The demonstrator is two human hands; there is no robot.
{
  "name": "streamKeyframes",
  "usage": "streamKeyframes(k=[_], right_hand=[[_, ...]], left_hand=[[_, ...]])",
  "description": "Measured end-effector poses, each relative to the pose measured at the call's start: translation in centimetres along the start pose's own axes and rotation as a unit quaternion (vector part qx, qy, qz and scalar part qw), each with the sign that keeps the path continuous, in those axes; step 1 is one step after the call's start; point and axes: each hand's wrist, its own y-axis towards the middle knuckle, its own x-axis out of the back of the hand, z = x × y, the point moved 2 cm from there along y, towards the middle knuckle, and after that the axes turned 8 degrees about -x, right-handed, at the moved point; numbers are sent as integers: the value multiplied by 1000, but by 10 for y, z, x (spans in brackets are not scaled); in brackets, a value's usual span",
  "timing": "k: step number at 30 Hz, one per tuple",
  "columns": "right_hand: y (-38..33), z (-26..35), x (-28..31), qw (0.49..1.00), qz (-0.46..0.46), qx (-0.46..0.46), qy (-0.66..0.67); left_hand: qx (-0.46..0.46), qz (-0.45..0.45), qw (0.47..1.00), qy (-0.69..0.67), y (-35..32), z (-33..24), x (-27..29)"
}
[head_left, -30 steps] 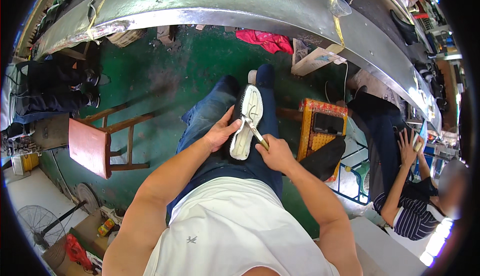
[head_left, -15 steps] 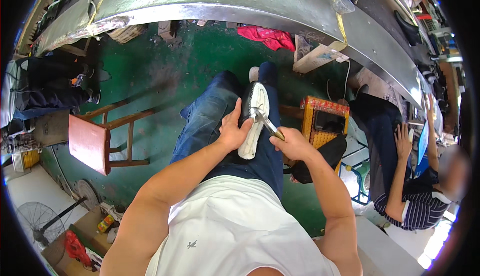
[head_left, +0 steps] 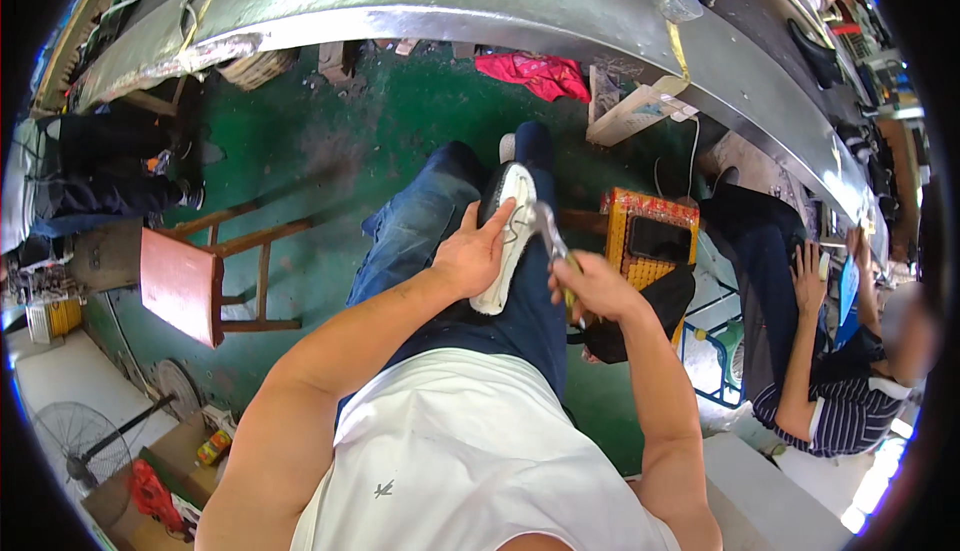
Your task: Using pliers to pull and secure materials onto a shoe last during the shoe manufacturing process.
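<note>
An upturned shoe [head_left: 492,291] lies lengthwise over my thighs. Its pale underside faces up, and the dark upper's edge shows along the left and toe side. My left hand [head_left: 473,258] grips it from the left, thumb laid across the underside and the other fingers down its side. What looks like a dark thread or line curves by the thumb tip. In my right hand [head_left: 590,286] is a pair of pincers [head_left: 548,232], fingers wrapped round the handles. Their metal head is just right of the shoe; whether it touches is unclear.
A metal-edged workbench [head_left: 400,26] curves across the far side. To the left stands a pink-topped stool [head_left: 180,286]. On my right are a woven yellow seat with a phone [head_left: 659,238] on it, a black bag [head_left: 640,321] and a seated person [head_left: 830,391]. A red cloth [head_left: 535,73] lies beneath the bench.
The pincers have lifted off the shoe's underside and swung right with my right hand. My left thumb has moved onto the underside, toward the toe.
</note>
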Motion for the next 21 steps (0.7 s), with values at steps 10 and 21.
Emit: streamKeyframes(k=[10,21], right_hand=[[44,35,-9,955,-166,152,-195],[11,8,-28,932,-204,163,-253]], left_hand=[[3,-113,990,-80,-5,12,-23],[41,-63,977,-200,0,25,-22]])
